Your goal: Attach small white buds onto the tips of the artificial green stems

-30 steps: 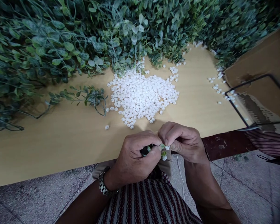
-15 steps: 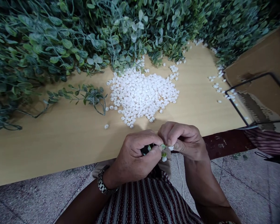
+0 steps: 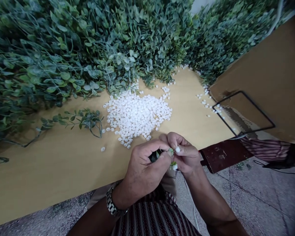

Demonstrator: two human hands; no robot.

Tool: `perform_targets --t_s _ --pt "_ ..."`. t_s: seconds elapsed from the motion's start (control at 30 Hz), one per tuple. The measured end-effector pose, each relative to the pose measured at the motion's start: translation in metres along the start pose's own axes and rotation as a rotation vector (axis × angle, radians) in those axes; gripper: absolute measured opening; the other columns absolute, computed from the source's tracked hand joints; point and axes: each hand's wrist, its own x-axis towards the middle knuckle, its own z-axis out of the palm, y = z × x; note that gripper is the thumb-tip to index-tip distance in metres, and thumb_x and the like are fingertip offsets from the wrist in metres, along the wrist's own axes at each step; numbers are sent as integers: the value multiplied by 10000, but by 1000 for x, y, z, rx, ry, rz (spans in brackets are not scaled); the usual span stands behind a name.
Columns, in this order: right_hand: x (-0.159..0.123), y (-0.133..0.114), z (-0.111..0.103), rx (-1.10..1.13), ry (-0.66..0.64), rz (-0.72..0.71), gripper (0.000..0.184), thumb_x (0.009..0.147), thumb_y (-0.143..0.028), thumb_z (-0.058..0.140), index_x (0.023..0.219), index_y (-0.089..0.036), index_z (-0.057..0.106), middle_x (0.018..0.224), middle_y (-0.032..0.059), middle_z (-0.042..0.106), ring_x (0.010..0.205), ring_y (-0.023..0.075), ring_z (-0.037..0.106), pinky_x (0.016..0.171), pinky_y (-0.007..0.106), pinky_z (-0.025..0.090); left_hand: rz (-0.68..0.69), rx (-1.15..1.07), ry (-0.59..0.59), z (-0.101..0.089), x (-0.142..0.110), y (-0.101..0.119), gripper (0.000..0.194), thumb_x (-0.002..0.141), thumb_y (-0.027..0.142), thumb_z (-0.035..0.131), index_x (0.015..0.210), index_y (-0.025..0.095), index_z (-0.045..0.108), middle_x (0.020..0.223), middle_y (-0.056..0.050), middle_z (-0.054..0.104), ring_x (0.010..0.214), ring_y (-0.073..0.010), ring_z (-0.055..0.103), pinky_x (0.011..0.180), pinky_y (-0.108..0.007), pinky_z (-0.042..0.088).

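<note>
My left hand [image 3: 147, 164] is closed, thumb and forefinger pinching a thin green artificial leaf sprig [image 3: 171, 151]. Facing it, my right hand [image 3: 184, 152] is closed with its fingertips on a small white flower bead [image 3: 177, 149] at the sprig's tip. A second white flower bead [image 3: 175, 167] hangs on a leafy tip just below the left fingertips. Both hands meet over the table's front edge, close to my lap. Beyond them a heap of loose white flower beads [image 3: 137, 113] lies on the table [image 3: 71, 170]. The rest of the sprig is mostly hidden in my left hand.
Dense artificial greenery [image 3: 88, 49] covers the back of the table. A loose leafy stem [image 3: 88, 119] lies left of the heap. At right stand a torn cardboard box [image 3: 265, 72] and a black wire frame [image 3: 258, 86]. Another person's striped clothing [image 3: 260, 150] shows below.
The camera view has shifted, so the table and heap appear lower and further left. My right fingers have turned, and the white flower bead between them shows more fully.
</note>
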Motion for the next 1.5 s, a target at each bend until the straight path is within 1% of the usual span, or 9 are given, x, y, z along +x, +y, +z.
perform_targets --t_s 0.1,0.23,0.37,0.6,0.7,0.83,1.03,1.27,1.5 --pt "0 1 -1 30 35 13 113 669 -219 735 657 -175 632 610 -33 470 538 76 412 487 170 326 -18 34 9 2 2 1 161 742 81 528 624 136 623 568 18 580 537 -73 483 516 -162 429" --pt "1 1 -1 30 17 5 101 671 -207 726 664 -171 632 595 -40 446 505 67 378 450 158 317 -49 61 20 2 4 1 164 730 90 522 615 141 626 558 14 587 521 -80 482 494 -172 421" --pt "2 1 -1 14 24 3 101 675 -204 725 668 -165 632 606 -40 458 510 61 389 459 152 340 -75 68 28 2 4 1 167 721 89 519 601 143 622 535 20 574 501 -78 460 470 -169 405" --pt "1 2 -1 -34 12 -10 90 700 -210 712 697 -168 633 614 -38 471 511 53 413 449 145 339 -102 92 28 1 4 3 178 715 83 518 581 138 621 523 16 569 497 -81 453 465 -176 387" --pt "1 1 -1 -59 13 -16 90 707 -212 709 706 -172 628 632 -34 478 525 59 430 453 153 344 -91 104 44 1 5 3 170 706 87 523 564 140 599 498 28 527 482 -75 422 454 -170 376" --pt "0 2 1 -133 16 -65 104 725 -230 696 711 -173 611 660 -24 493 560 72 440 480 167 354 -52 125 66 2 5 3 181 690 82 515 525 143 560 477 33 490 471 -72 396 446 -168 361" --pt "-2 6 4 -330 80 -217 95 783 -241 654 743 -171 604 691 -11 509 599 88 444 532 199 368 -25 178 83 -3 3 3 184 683 66 501 525 145 552 482 30 500 479 -77 416 470 -181 372" --pt "-5 7 3 -444 91 -210 159 782 -299 665 724 -178 578 671 -23 496 574 88 413 510 209 327 4 160 47 -6 0 0 184 691 58 498 546 144 573 507 27 526 487 -77 442 481 -178 388" --pt "-6 12 -2 -529 74 -263 81 822 -239 623 783 -189 573 698 -24 483 575 85 405 507 212 322 29 156 55 -6 -1 -3 179 719 49 522 582 132 602 526 20 573 488 -72 486 482 -168 407"
